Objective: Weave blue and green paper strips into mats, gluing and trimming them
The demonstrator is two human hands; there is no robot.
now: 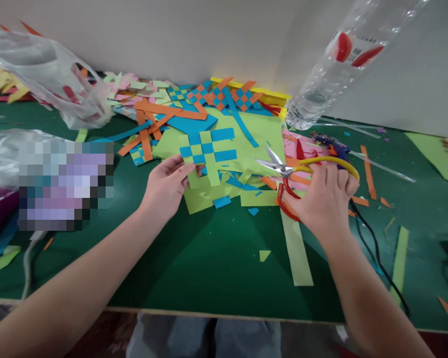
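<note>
Between the thumb and fingers of my left hand (169, 186) is a woven paper piece (207, 149), a blue and light green checker with loose strip ends pointing right and down. My right hand (326, 199) grips scissors (283, 169) with one yellow and one red handle. Their blades are parted and point left toward the woven piece, apart from it. Green paper sheets (257, 129) and small blue offcuts (222, 202) lie under and around the woven piece. A pale green strip (298, 253) lies below the scissors.
Finished-looking orange and blue woven pieces (220, 94) lie at the back by the wall. A clear plastic bottle (332, 74) stands at the back right. At left are a plastic bag (67, 79) and a blurred-out device (63, 189) with a cable (28, 263). A black cord (377, 248) runs at right.
</note>
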